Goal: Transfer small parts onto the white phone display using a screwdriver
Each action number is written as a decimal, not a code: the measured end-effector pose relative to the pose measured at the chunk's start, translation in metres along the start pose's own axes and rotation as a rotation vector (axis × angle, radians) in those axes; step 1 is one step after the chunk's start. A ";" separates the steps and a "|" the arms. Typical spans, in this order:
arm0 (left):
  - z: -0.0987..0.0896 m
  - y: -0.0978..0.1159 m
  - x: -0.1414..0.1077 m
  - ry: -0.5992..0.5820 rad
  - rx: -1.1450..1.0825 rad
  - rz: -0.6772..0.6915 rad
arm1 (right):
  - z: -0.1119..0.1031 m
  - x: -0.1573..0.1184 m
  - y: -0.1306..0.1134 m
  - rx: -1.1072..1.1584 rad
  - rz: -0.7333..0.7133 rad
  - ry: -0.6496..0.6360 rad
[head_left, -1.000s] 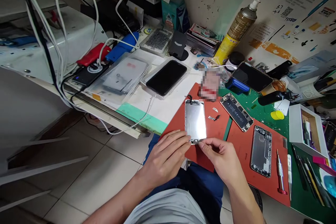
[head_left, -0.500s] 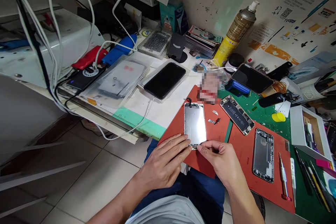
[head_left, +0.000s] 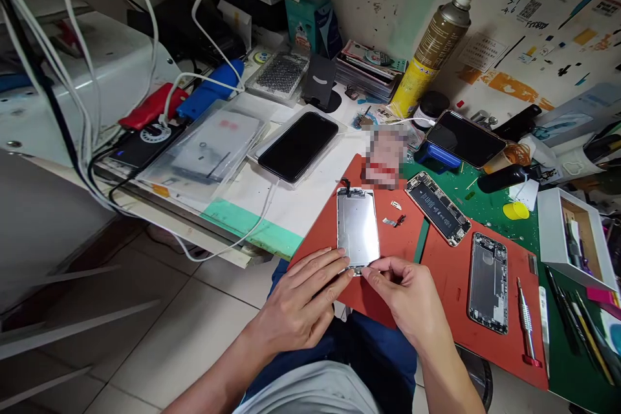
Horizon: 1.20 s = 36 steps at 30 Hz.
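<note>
A detached phone screen point(head_left: 358, 226) lies back side up on the red mat, its silvery metal plate facing me and a dark flex cable at its top end. My left hand point(head_left: 303, 297) rests its outstretched fingers on the screen's lower left edge; the thumb is hidden. At the lower right corner, the thumb and forefinger of my right hand point(head_left: 405, 291) pinch the screen's edge. Whether a tiny part is also between them I cannot make out. Small loose parts point(head_left: 395, 220) lie right of the screen, near an opened phone with its battery point(head_left: 439, 208).
An empty phone housing point(head_left: 488, 281) and a screwdriver point(head_left: 525, 323) lie on the red mat point(head_left: 446, 320) at right. A black phone point(head_left: 298, 146) with a white cable rests at left. A spray can point(head_left: 431, 52) stands behind, and an open white box point(head_left: 575, 239) sits far right.
The view has shifted slightly, so the bench things appear a little farther left. Both hands keep their places on the phone screen.
</note>
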State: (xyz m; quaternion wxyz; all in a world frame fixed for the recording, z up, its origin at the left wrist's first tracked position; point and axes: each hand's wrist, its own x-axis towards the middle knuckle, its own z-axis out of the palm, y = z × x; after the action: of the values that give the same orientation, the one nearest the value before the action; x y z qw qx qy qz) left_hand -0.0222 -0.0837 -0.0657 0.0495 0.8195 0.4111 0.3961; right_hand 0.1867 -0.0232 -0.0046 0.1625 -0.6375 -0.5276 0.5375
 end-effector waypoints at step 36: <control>0.001 0.002 -0.002 -0.008 0.015 -0.011 | 0.004 -0.007 0.009 0.040 -0.141 0.128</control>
State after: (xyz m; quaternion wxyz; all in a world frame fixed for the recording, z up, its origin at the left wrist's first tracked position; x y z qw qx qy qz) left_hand -0.0203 -0.0862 -0.0668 0.0472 0.8192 0.4185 0.3893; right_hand 0.1884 -0.0345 -0.0094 0.2461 -0.6282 -0.5489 0.4934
